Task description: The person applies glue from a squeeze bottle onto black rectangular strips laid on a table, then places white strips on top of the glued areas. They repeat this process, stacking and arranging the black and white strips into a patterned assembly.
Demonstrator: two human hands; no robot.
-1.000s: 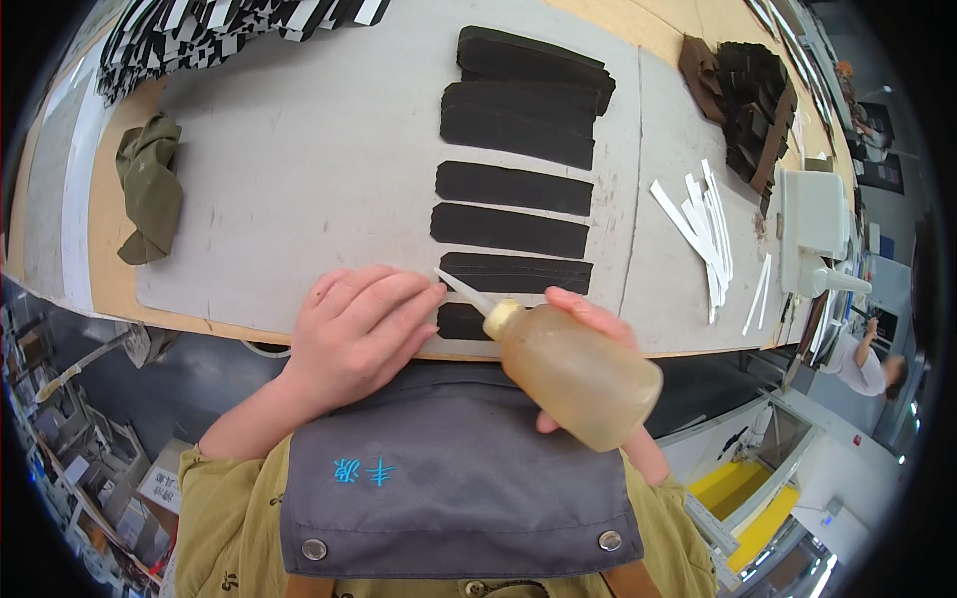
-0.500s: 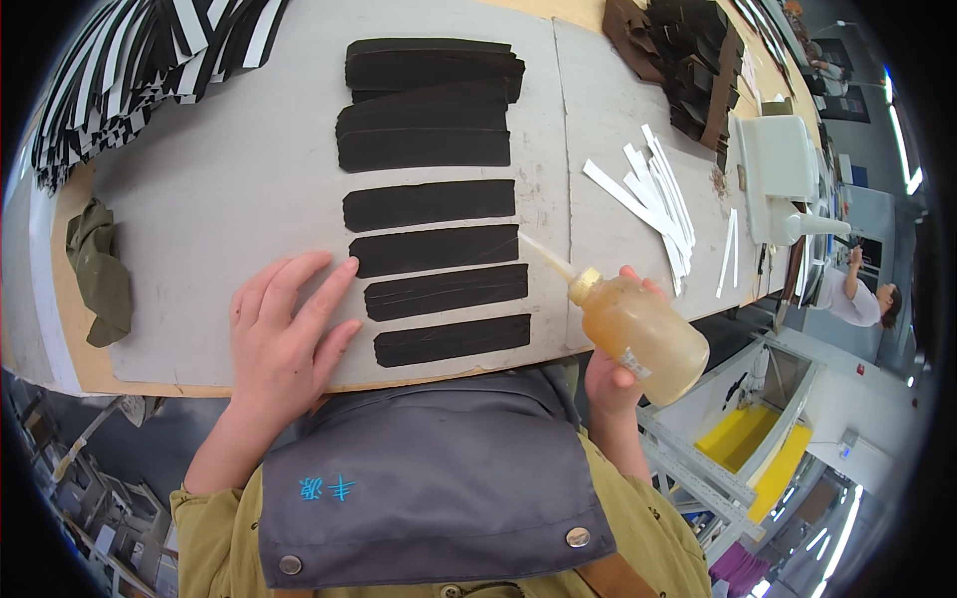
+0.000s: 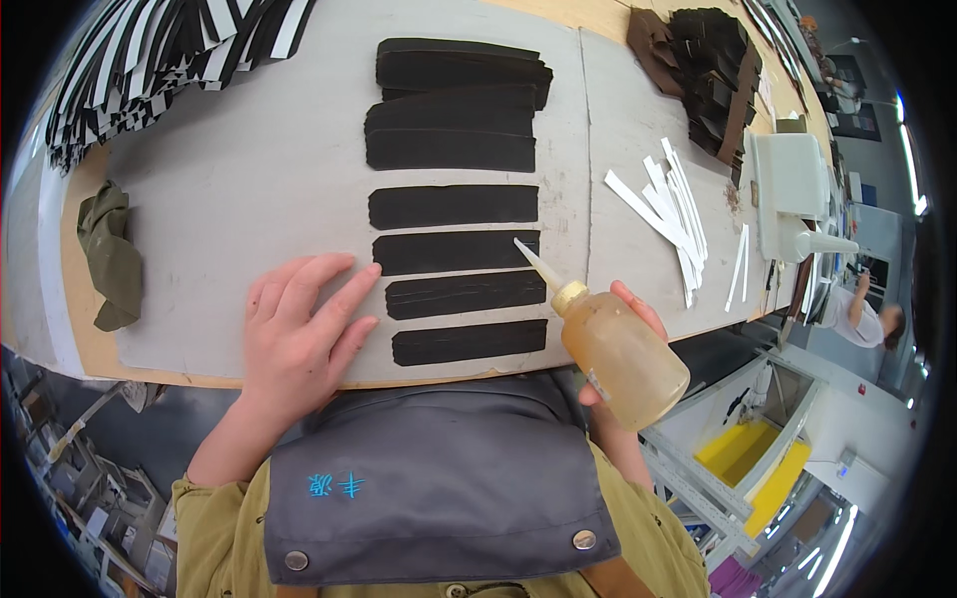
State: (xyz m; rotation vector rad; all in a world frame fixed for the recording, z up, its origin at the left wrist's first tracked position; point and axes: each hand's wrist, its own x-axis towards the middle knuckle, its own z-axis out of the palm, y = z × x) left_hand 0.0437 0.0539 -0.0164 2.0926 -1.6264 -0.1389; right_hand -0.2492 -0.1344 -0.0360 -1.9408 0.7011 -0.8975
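Over a black strip point(image 3: 439, 255) on the mat point(image 3: 249, 169), the right hand point(image 3: 641, 306) aims the nozzle point(image 3: 539, 263) of a clasped bottle point(image 3: 625, 361), apparently applying liquid; the left hand point(image 3: 297, 334) lies spread by the strip's end. Steady squeezing seems needed next.

Bottle point(image 3: 625, 359): translucent plastic, smooth, hazy. Black strips point(image 3: 456, 253): matt, leather- or cloth-like, can't tell which, lightly creased. Bench point(image 3: 249, 179): grey matt sheet, scuffed; wood-look edge point(image 3: 95, 349). Olive rag point(image 3: 112, 264): crumpled matt cloth. White strips point(image 3: 646, 208): smooth, paper-like. Apron point(image 3: 439, 439): grey cloth, slight sheen; snaps point(image 3: 296, 561) shiny metal
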